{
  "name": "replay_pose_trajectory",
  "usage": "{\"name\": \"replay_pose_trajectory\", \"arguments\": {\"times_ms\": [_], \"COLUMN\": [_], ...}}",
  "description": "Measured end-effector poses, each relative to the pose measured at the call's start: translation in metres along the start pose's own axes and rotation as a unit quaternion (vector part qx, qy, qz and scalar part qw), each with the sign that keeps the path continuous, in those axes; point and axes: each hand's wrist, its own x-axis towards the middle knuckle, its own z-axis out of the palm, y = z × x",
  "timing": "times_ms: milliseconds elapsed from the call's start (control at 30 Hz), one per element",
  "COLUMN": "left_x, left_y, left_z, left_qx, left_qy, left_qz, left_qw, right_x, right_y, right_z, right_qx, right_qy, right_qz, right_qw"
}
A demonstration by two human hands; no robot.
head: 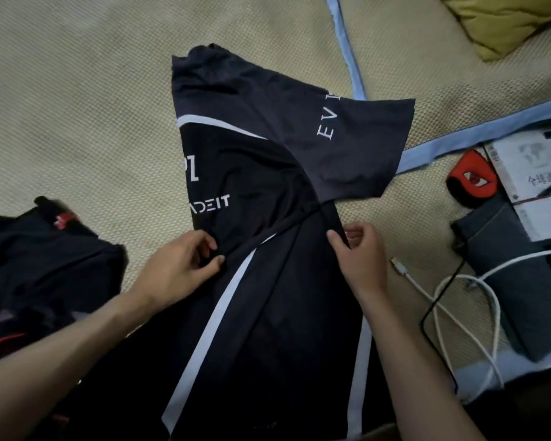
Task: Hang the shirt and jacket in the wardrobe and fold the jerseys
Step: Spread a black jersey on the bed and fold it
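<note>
jersey: your dark jersey (268,192) with white stripes lay spread on the mat (77,106), one sleeve out to the right.
left hand: your left hand (178,262) pinched a fold of the jersey near its middle.
right hand: your right hand (360,253) gripped the jersey's right edge, fingers curled round the cloth.
pile: more dark clothes (35,262) sat heaped at the left.
right side: books (528,173), a white cable (458,313).
</note>
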Motion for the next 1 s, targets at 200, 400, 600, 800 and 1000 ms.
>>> {"name": "replay_pose_trajectory", "arguments": {"times_ms": [200,400,600,800,1000], "left_x": [-0.048,-0.087,-0.122,-0.161,-0.175], "left_y": [-0.009,-0.015,0.003,0.067,0.116], "left_z": [0.014,0.006,0.001,0.017,0.065], "left_qx": [-0.002,0.005,-0.072,-0.21,-0.129], "left_qy": [-0.183,-0.137,-0.166,-0.254,-0.209], "left_qz": [-0.07,-0.048,-0.13,-0.09,0.032], "left_qw": [0.981,0.989,0.975,0.94,0.969], "right_x": [-0.022,-0.065,-0.138,-0.184,-0.195], "right_y": [0.007,0.054,0.062,0.012,0.001], "right_z": [-0.023,-0.062,-0.068,-0.032,-0.043], "right_qx": [-0.063,-0.128,-0.118,0.212,0.305], "right_qy": [-0.109,-0.201,-0.098,-0.303,-0.38], "right_qz": [0.02,0.088,-0.027,0.2,0.256], "right_qw": [0.992,0.967,0.988,0.907,0.835]}}
